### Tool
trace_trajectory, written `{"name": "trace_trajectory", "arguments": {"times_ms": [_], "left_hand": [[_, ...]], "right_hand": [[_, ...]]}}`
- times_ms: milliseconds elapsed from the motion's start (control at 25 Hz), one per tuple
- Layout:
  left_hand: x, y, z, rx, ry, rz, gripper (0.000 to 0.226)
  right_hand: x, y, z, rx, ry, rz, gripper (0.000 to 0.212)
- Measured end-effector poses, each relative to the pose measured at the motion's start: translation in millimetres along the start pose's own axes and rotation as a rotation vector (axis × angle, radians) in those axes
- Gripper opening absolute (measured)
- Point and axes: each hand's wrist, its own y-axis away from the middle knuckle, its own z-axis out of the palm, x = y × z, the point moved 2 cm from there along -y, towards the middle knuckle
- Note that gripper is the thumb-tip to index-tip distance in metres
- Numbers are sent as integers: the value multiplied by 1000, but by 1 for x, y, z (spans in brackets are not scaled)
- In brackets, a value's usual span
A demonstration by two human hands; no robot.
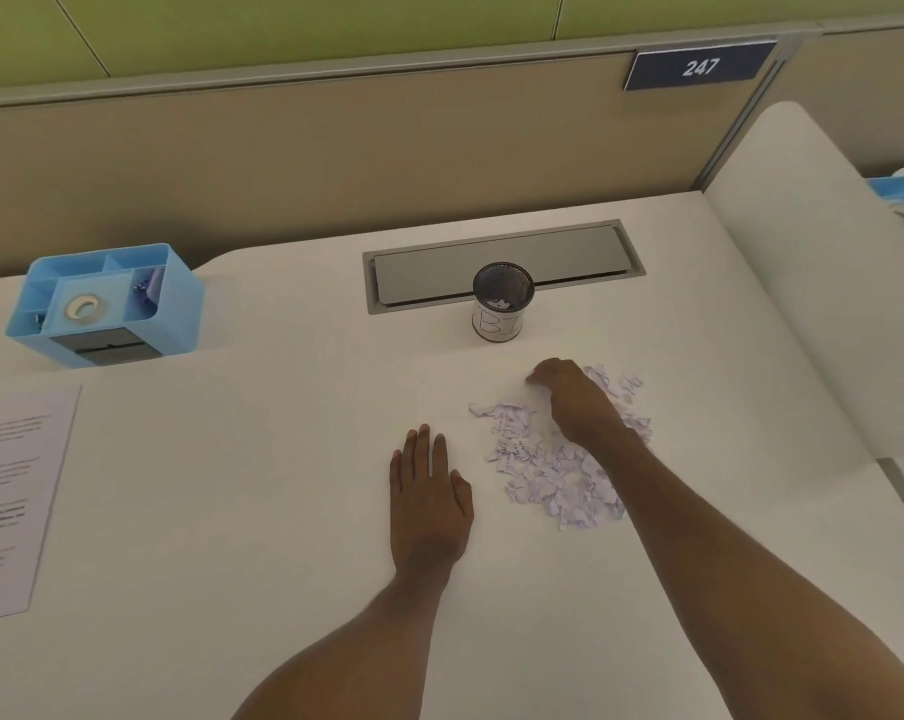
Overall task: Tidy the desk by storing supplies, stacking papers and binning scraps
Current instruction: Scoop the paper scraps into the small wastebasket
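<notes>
A heap of torn white paper scraps [553, 475] lies on the white desk [262, 459], right of centre. My right hand [574, 400] hovers over the heap's far edge with its fingers curled downward; whether they pinch a scrap is hidden. My left hand [429, 491] lies flat on the desk just left of the scraps, fingers straight. A small black mesh cup [501, 301] labelled as a bin stands behind the heap and holds a few scraps. A stack of printed papers [13, 491] lies at the left edge.
A blue desk organiser [106, 304] with a tape roll and clips stands at the back left. A grey cable hatch [507, 262] is set into the desk behind the cup. A beige partition closes the back; a raised white divider borders the right side.
</notes>
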Motion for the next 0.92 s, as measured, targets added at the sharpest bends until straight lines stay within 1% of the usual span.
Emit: {"name": "trace_trajectory", "arguments": {"times_ms": [80, 200, 280, 360, 440, 600, 800, 920], "left_hand": [[0, 0, 0, -5, -7, -5, 54], [1, 0, 0, -11, -8, -10, 54], [1, -1, 0, -9, -7, -10, 54], [1, 0, 0, -7, -14, -5, 54], [1, 0, 0, -7, -16, -4, 54], [0, 0, 0, -6, -16, -2, 53], [1, 0, 0, -1, -4, -12, 53], [0, 0, 0, 10, 6, -5, 52]], "right_hand": [[8, 5, -9, 92, 9, 92, 44], [28, 11, -30, 293, 49, 315, 41], [45, 15, -37, 303, 134, 474, 44], [56, 19, -36, 221, 190, 587, 47], [56, 21, -31, 146, 191, 573, 50], [35, 16, -20, 102, 190, 413, 52], [-1, 13, -11, 21, 89, 251, 52], [-1, 10, -20, -35, 65, 248, 56]]}}
